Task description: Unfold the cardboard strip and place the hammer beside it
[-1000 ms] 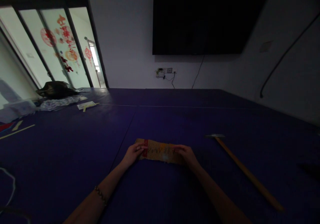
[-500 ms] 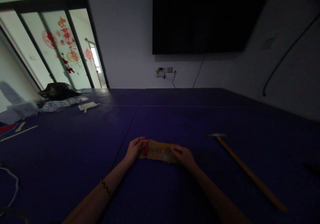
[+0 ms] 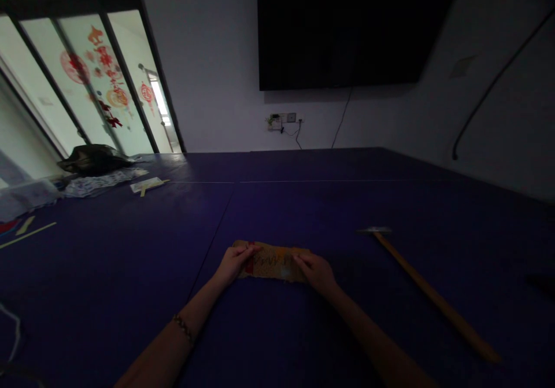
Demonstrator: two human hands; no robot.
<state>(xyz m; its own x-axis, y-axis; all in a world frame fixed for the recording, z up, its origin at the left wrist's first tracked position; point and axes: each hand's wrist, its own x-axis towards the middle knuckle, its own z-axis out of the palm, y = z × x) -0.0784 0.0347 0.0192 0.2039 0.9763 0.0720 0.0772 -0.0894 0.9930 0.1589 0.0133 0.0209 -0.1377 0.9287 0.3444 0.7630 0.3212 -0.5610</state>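
Note:
My left hand (image 3: 235, 262) grips the left end of a ragged brown cardboard piece (image 3: 271, 262), thumb on top. The piece has a red band near its left end, dark zigzag marks across the middle and an orange patch along its upper edge. At the other end, my right hand (image 3: 317, 270) pinches it between thumb and fingers. The cardboard is low over the dark blue tabletop (image 3: 260, 330); whether it touches the surface I cannot tell. Its outer right end is partly hidden by my right hand.
To the right lies a long wooden-handled tool (image 3: 433, 295) with a thin metal head, like a hammer. A black bag (image 3: 93, 159), patterned cloth (image 3: 102, 183) and a white packet (image 3: 147, 184) are at the far left. A white cord (image 3: 16, 333) curves at the left edge.
My left fingers have shifted on the cardboard, with the thumb now reaching further over the red band. The right hand keeps its hold. The view has turned slightly.

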